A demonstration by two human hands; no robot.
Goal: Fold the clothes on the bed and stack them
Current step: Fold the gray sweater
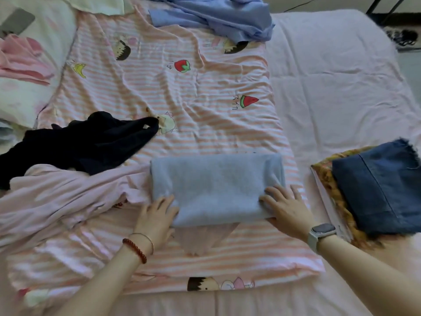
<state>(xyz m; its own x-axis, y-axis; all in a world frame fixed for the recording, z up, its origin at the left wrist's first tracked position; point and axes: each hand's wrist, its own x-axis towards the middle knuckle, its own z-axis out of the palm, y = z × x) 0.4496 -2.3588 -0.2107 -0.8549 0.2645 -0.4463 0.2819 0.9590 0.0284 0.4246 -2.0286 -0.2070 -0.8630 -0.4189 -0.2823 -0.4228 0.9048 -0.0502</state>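
I am working on the blue fold, a light blue garment already folded to a rectangle and lying on the striped sheet near the front edge of the bed. My left hand is resting at its near left corner and my right hand at its near right corner. The fingers of both hands are straight and slightly spread, lying flat on the cloth edges; they are not clamped on it.

Procedure, as I judge it: I am keeping both palms flat, pressing the edges square, then sliding the fingers under both short ends together so the fold lifts level and does not open. The stack sits just to the right, with a denim piece on top of a patterned one.

Count:
- folded in hand: one
- in the stack: at least two visible
- unfolded: one black garment, one pink garment, one blue shirt
- pink pile at far left: number unclear
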